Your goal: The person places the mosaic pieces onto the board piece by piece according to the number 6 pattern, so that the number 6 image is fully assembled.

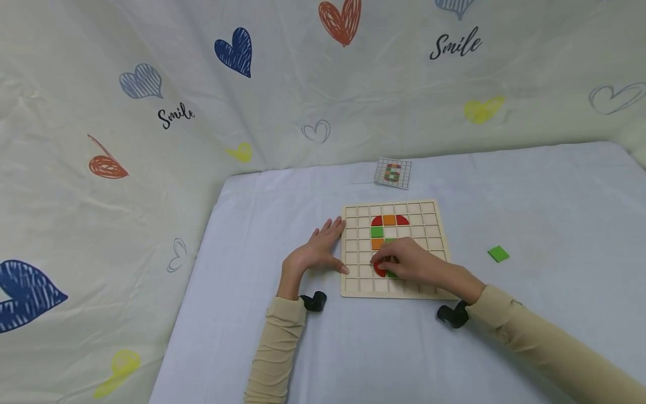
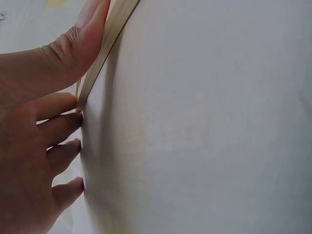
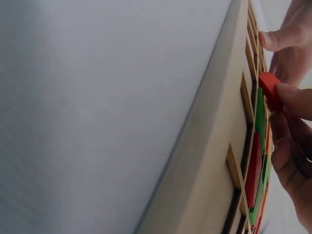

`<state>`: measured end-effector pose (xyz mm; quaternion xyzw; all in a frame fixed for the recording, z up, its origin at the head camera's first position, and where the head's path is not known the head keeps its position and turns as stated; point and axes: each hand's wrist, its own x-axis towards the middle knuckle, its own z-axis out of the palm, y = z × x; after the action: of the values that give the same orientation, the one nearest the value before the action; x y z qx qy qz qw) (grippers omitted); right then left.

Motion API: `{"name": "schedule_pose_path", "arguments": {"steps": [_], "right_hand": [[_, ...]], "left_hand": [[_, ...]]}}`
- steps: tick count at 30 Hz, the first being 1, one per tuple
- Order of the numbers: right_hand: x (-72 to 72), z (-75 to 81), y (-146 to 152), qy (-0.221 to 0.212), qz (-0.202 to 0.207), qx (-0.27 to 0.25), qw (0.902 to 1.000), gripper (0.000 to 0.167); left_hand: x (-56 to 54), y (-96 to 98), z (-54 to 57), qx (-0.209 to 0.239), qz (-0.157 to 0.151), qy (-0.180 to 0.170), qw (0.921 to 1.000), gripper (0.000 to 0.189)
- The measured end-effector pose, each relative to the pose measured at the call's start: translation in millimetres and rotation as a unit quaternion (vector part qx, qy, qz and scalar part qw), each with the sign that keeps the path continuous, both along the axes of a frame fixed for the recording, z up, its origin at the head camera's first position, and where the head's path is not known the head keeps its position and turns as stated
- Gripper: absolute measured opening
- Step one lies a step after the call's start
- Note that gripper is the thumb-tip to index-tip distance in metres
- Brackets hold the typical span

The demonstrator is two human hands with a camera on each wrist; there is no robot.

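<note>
A wooden grid board (image 1: 353, 287) lies on the table with coloured tiles in its cells. At the top of the pattern, an orange square (image 1: 389, 220) sits between two red rounded tiles; a green square (image 1: 377, 232) and an orange one (image 1: 377, 244) run down the left. My right hand (image 1: 411, 259) pinches a red rounded tile (image 3: 270, 90) between thumb and fingers, tilted over the lower-left part of the pattern. Beside it a green tile (image 3: 261, 112) shows; the hand covers other cells. With fingers spread, my left hand (image 1: 319, 249) touches the board's left edge.
A pattern card (image 1: 393, 173) showing a coloured figure on a grid lies behind the board. One loose green tile (image 1: 498, 253) is on the white cloth to the right. A patterned curtain (image 1: 282, 84) hangs behind the table.
</note>
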<state>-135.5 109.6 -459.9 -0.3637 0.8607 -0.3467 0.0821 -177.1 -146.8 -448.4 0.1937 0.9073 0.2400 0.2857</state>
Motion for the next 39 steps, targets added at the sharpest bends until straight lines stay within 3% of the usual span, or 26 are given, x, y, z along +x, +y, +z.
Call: {"name": "schedule_pose_path", "arguments": {"steps": [16,28,39], "right_hand": [[2.5,-4.6,-3.6,0.034,0.001,0.025,0.9991,0.013],[4.3,-2.9,-2.5,0.032,0.002,0.034,0.9989,0.014],[10.4,3.2,20.9,0.016,-0.047,0.014,0.9987,0.018]], "left_hand": [[-0.9,-1.2,-1.0,-0.001,0.002,-0.004,1.0000,0.118],[-1.4,-0.2,-1.3,-0.001,0.000,-0.005,1.0000,0.118],[-1.3,1.0,-1.6,-0.009,-0.001,-0.002,1.0000,0.119]]}}
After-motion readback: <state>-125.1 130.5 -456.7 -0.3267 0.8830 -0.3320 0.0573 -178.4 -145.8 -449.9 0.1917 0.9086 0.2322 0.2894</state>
